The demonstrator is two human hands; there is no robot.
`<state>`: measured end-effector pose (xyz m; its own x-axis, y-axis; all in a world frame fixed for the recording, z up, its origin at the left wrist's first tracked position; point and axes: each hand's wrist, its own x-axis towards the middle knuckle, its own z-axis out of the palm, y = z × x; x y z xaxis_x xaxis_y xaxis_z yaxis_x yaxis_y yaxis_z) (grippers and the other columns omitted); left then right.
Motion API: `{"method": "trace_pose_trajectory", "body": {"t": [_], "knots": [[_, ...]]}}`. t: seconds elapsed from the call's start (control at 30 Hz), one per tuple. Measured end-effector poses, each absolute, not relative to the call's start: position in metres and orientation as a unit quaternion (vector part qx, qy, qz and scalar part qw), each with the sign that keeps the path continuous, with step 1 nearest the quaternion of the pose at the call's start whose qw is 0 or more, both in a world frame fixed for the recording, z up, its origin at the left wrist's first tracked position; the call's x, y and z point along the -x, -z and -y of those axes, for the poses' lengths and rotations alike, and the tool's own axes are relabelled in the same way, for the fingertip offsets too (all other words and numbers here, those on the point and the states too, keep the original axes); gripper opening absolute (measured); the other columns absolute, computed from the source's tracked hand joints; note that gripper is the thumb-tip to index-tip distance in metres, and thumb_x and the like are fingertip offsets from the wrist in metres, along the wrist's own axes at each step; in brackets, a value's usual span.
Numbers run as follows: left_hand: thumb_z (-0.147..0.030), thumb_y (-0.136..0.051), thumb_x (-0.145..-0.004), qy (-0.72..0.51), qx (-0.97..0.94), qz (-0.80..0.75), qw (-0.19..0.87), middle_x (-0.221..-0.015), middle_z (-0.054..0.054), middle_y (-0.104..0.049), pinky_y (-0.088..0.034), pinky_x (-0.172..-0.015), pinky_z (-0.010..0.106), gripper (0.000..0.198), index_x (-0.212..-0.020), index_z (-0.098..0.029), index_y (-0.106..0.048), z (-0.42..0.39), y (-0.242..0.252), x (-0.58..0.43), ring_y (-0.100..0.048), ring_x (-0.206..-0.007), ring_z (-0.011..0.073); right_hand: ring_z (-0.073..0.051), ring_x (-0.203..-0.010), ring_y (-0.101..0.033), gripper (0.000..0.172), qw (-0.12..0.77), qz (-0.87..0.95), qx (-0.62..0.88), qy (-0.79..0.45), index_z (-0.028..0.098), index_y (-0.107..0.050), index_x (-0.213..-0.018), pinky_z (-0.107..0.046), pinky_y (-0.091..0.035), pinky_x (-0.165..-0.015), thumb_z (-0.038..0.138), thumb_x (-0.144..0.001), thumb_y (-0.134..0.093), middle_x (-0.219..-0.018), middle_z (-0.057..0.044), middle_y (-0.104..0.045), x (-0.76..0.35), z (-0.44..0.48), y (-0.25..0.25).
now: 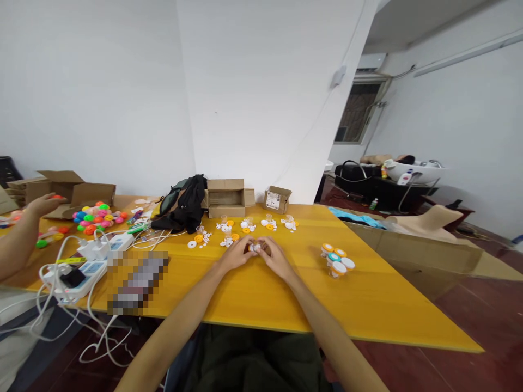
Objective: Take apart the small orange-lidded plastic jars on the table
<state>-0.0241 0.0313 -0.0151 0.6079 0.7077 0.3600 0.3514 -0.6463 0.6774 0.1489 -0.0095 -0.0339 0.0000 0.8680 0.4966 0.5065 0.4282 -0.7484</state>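
Over the middle of the yellow table, my left hand and my right hand meet with bent fingers around a small white-and-orange plastic piece. My fingers hide much of it. Just beyond them lie several little sets of parts: clear cups, orange rings and white toothed discs. To the right of my hands stands a cluster of clear cups with round lids, white with orange or teal rims.
An open cardboard box, a smaller box and a black bag line the wall side. Left are power strips with tangled white cables, a pixelated device, colourful balls and a co-worker's hand.
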Motion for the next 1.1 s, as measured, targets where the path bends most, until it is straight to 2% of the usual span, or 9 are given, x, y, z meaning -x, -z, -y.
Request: {"method": "trace_pose_trajectory", "body": {"t": [0.07, 0.23, 0.43, 0.63, 0.77, 0.87, 1.0, 1.1], "knots": [[-0.031, -0.063, -0.085, -0.315, -0.850, -0.312, 0.285, -0.102, 0.003, -0.071, -0.051, -0.086, 0.032, 0.021, -0.104, -0.023, -0.060, -0.0312, 0.0144, 0.0236, -0.065, -0.094, 0.0208, -0.021, -0.084, -0.063, 0.027, 0.499, 0.667, 0.521, -0.183, 0.024, -0.063, -0.099, -0.035, -0.051, -0.079, 0.044, -0.081, -0.058, -0.099, -0.005, -0.069, -0.1492, 0.0095, 0.0344], [-0.027, -0.065, -0.082, -0.311, -0.848, -0.315, 0.292, -0.099, 0.003, -0.072, -0.051, -0.085, 0.032, 0.019, -0.100, -0.022, -0.061, -0.0315, 0.0128, 0.0229, -0.066, -0.091, 0.0207, -0.022, -0.077, -0.063, 0.026, 0.470, 0.662, 0.550, -0.198, 0.024, -0.063, -0.082, -0.036, -0.050, -0.077, 0.048, -0.085, -0.054, -0.082, -0.004, -0.069, -0.1513, 0.0108, 0.0318], [-0.029, -0.062, -0.084, -0.323, -0.845, -0.296, 0.307, -0.099, 0.003, -0.072, -0.052, -0.083, 0.031, 0.019, -0.102, -0.022, -0.061, -0.0311, 0.0127, 0.0232, -0.066, -0.090, 0.0198, -0.022, -0.087, -0.062, 0.027, 0.487, 0.692, 0.501, -0.181, 0.025, -0.066, -0.102, -0.036, -0.051, -0.081, 0.042, -0.084, -0.055, -0.098, -0.005, -0.069, -0.1492, 0.0103, 0.0324], [-0.030, -0.063, -0.083, -0.317, -0.847, -0.300, 0.304, -0.096, 0.003, -0.072, -0.052, -0.081, 0.030, 0.023, -0.104, -0.021, -0.061, -0.0333, 0.0161, 0.0229, -0.066, -0.088, 0.0192, -0.024, -0.083, -0.064, 0.020, 0.450, 0.675, 0.554, -0.186, 0.025, -0.064, -0.089, -0.037, -0.050, -0.080, 0.042, -0.083, -0.057, -0.087, -0.004, -0.069, -0.1499, 0.0097, 0.0335], [-0.030, -0.063, -0.083, -0.314, -0.850, -0.304, 0.295, -0.094, 0.004, -0.072, -0.052, -0.079, 0.030, 0.021, -0.102, -0.020, -0.063, -0.0343, 0.0155, 0.0225, -0.066, -0.085, 0.0194, -0.023, -0.092, -0.064, 0.022, 0.477, 0.706, 0.486, -0.193, 0.025, -0.064, -0.101, -0.036, -0.051, -0.084, 0.035, -0.084, -0.054, -0.100, -0.005, -0.069, -0.1491, 0.0087, 0.0345], [-0.030, -0.061, -0.084, -0.314, -0.853, -0.306, 0.284, -0.096, 0.005, -0.073, -0.052, -0.082, 0.031, 0.019, -0.100, -0.020, -0.065, -0.0335, 0.0140, 0.0225, -0.066, -0.086, 0.0204, -0.022, -0.093, -0.064, 0.026, 0.485, 0.695, 0.490, -0.203, 0.024, -0.063, -0.103, -0.036, -0.051, -0.083, 0.037, -0.082, -0.058, -0.102, -0.005, -0.069, -0.1485, 0.0082, 0.0362], [-0.032, -0.062, -0.084, -0.312, -0.849, -0.311, 0.292, -0.098, 0.004, -0.073, -0.052, -0.084, 0.032, 0.023, -0.104, -0.022, -0.066, -0.0326, 0.0136, 0.0228, -0.066, -0.090, 0.0209, -0.022, -0.080, -0.065, 0.023, 0.479, 0.658, 0.543, -0.206, 0.023, -0.062, -0.090, -0.037, -0.052, -0.079, 0.044, -0.083, -0.059, -0.089, -0.004, -0.070, -0.1494, 0.0087, 0.0353], [-0.032, -0.065, -0.082, -0.312, -0.844, -0.313, 0.305, -0.099, 0.004, -0.073, -0.052, -0.083, 0.031, 0.025, -0.105, -0.022, -0.065, -0.0336, 0.0151, 0.0229, -0.066, -0.089, 0.0205, -0.022, -0.081, -0.066, 0.021, 0.482, 0.671, 0.524, -0.205, 0.023, -0.063, -0.088, -0.036, -0.051, -0.079, 0.043, -0.086, -0.055, -0.087, -0.004, -0.071, -0.1497, 0.0092, 0.0323]]}}
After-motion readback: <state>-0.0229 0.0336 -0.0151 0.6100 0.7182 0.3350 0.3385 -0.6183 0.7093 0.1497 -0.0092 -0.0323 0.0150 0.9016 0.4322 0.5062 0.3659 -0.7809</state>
